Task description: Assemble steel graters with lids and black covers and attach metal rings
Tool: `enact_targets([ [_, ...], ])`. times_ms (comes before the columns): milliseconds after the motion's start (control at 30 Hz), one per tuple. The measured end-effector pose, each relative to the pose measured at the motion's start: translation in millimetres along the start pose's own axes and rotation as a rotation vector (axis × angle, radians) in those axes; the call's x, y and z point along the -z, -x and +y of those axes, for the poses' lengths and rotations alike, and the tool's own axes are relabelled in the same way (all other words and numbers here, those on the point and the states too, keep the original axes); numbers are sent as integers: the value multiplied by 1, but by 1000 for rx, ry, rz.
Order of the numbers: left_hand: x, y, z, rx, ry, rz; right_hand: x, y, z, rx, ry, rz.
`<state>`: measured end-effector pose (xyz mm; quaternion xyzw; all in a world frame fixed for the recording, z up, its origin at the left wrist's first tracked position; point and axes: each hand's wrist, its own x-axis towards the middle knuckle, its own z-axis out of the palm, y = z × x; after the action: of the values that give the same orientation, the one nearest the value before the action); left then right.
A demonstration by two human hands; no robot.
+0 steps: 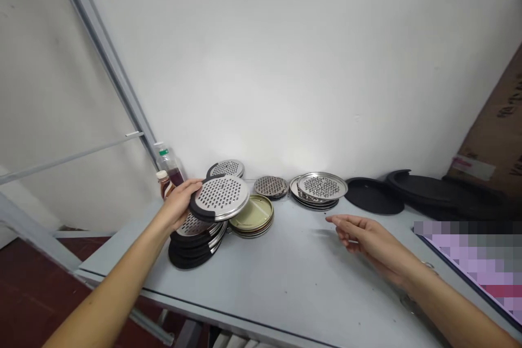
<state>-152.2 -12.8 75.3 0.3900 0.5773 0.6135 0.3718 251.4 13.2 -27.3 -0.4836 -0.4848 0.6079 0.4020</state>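
My left hand grips the black-edged side of a round metal grater disc, tilted above a stack of similar black-rimmed discs. Its thumb shows on top, while the other fingers are mostly hidden underneath. Just right of the held disc lies a stack of green round plates, partly covered by it. My right hand hovers over the table, holding nothing, with the index finger stretched out and the others loosely bent. Nearest to it is a pile of bare metal grater discs.
Behind the held disc leans another black-rimmed grater disc. Smaller perforated discs lie along the wall. Black round trays stand back right, near a cardboard box. Two bottles stand back left on the grey table.
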Motion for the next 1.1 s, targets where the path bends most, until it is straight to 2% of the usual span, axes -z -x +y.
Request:
enact_targets([
  [133, 35, 1, -11, 90, -82, 89, -2, 2, -1, 19, 41, -24],
  [233, 55, -2, -18, 85, -192, 145, -2, 1, 0, 32, 59, -36],
  [367, 77, -10, -24, -55, -618, 207, -1, -1, 2, 37, 75, -47],
  [467, 83, -13, -24, -115, -961, 271, -2, -1, 2, 39, 90, -36],
  [567, 83, -13, -22, -135, -1231, 274, -3, 0, 1, 41, 104, -29],
  [667, 79, -9, -18, -172, -1336, 245, -3, 0, 1, 45, 114, -26],
  [733, 70, -1, -15, -288, -1358, 294, -3, -1, 3, 53, 122, -22],
  [833, 41, 20, -17, -708, -1305, 457, -3, -5, 7, 80, 188, -8],
  [867, 26, 29, -20, -851, -1249, 442, -3, -6, 9, 97, 233, 2],
  [900, 9, 38, -23, -961, -1191, 352, -4, -8, 10, 120, 290, 15],
  [967, -27, 53, -33, -1051, -1155, 5, -4, -10, 14, 188, 433, 49],
  [1033, -62, 59, -44, -956, -1237, -284, -5, -10, 15, 274, 594, 96],
  [1100, -89, 56, -53, -838, -1310, -403, -8, -8, 15, 373, 759, 145],
])
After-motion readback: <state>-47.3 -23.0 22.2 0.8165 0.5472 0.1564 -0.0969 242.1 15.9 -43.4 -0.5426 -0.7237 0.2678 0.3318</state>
